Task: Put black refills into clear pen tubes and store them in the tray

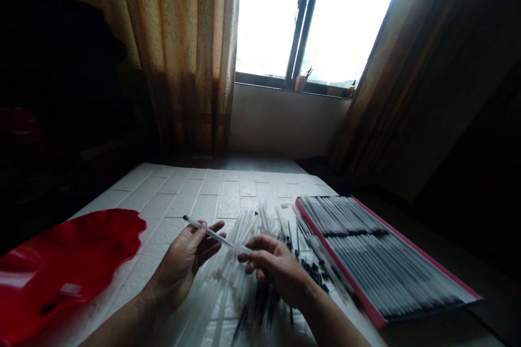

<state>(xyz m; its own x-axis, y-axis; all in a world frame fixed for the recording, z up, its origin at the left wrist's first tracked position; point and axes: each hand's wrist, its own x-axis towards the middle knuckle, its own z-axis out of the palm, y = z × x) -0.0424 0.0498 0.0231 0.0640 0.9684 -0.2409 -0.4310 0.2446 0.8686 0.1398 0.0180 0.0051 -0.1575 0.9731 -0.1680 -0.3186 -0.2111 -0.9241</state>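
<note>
Partly hidden: pen (223,239) in left hand (179,260), right hand (283,268).

No writing, label, brand, number or sign can be read anywhere in this view. The pen parts, the pink-edged box and the red tray show no legible print, and none can be made out on the cup by the window.

a slim, translucent whitish plastic pen (217,237) — straight, with a short black piece at one end — slants between the left hand (181,260) and the right hand (280,268), above loose translucent tubes (203,303). its black end is raised; the right hand partly covers the other.
</note>
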